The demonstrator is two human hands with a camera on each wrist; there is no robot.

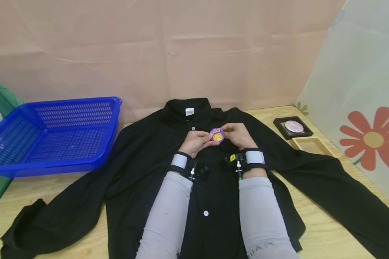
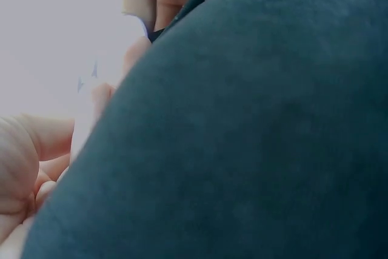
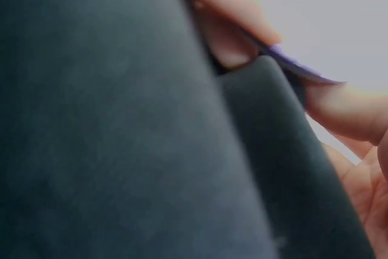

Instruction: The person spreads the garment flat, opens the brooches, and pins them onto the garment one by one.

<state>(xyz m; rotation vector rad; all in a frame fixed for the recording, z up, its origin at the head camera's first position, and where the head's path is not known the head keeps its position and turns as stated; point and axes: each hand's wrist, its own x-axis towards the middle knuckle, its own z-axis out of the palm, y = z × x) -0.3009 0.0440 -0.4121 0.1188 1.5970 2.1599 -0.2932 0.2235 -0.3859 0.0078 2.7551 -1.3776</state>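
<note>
A round purple pin badge [image 1: 217, 135] with a yellow cartoon animal lies between both hands, over the chest of a black button-up shirt [image 1: 142, 172]. My left hand [image 1: 196, 142] pinches the badge's left edge between thumb and fingers. At its right edge, the right hand [image 1: 238, 135] grips it with bent fingers, partly hidden. Close-up dark shirt cloth [image 3: 121, 125] fills much of the right wrist view, where the badge's edge [image 3: 303, 71] shows above a cloth fold, fingers on both sides. In the left wrist view, cloth [image 2: 242, 125] hides most of the fingers.
A blue plastic basket [image 1: 65, 162] stands at the left on the wooden table [image 1: 324, 230]. At the right, a black tray [image 1: 286, 135] holds a pale round badge [image 1: 294, 126], beside a small wooden tray [image 1: 327, 147]. The shirt's sleeves spread to both sides.
</note>
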